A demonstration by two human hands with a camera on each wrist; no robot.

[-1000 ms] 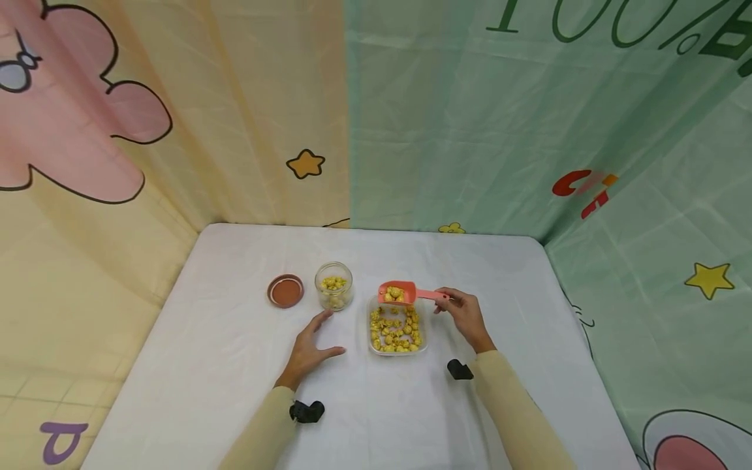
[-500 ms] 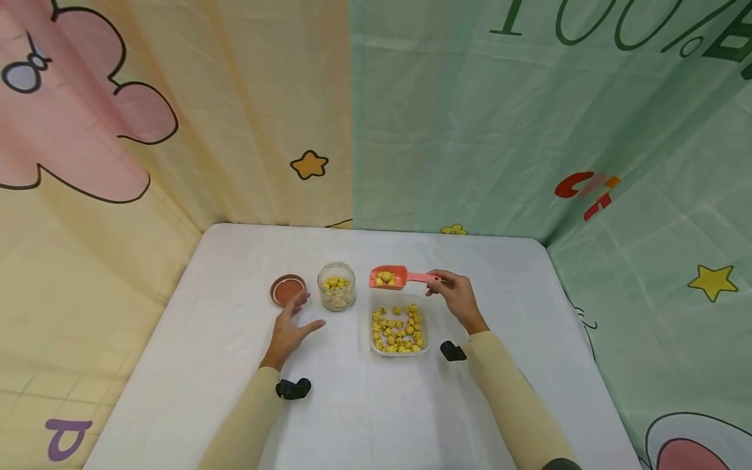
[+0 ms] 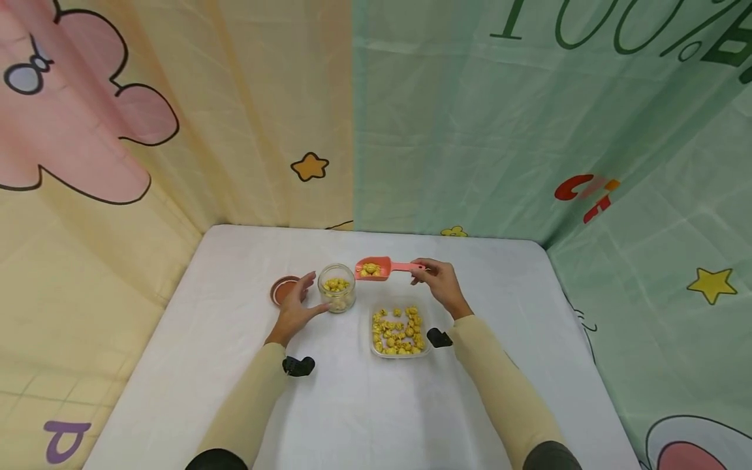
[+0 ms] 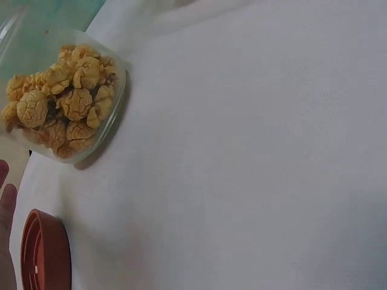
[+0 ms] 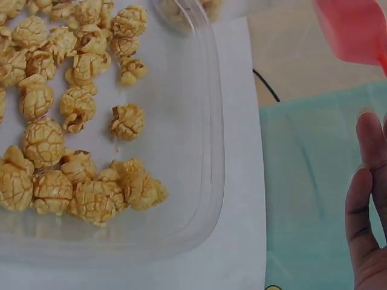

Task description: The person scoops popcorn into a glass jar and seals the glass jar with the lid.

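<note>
A person's right hand (image 3: 439,282) is pinching the slim handle of a glossy coral scoop (image 3: 384,268), which is carrying knobbly popcorn (image 3: 370,269) beside the rim of a round glass jar (image 3: 336,266); the left hand (image 3: 292,318), its grip spreading wide and empty, is hovering near the jar.

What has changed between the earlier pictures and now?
The right hand carried the loaded red scoop left and forward, from the plastic box towards the glass jar. The left hand moved forward to the jar's left side. Jar, box and brown lid stayed.
</note>
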